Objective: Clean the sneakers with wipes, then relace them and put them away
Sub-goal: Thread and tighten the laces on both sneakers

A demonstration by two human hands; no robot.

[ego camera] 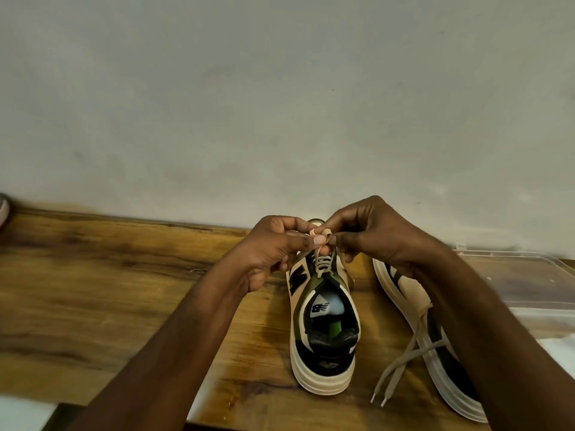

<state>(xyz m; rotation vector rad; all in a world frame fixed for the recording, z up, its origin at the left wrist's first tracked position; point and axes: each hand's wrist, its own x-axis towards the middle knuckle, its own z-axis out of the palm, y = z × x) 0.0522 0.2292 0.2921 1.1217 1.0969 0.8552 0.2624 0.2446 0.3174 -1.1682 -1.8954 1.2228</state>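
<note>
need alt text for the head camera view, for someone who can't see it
Seen from above, a person's left hand and right hand pinch the beige lace of an upright sneaker on a wooden table, tying it. A second sneaker lies on its side to the right, laces trailing loose, beside a clear plastic container.

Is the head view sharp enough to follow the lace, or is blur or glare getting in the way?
Head view: soft, even light, no hard glare; the lace between the left hand and right hand reads clearly; the wide lens bends the table edge; the clear box at right and the corners look soft.
</note>
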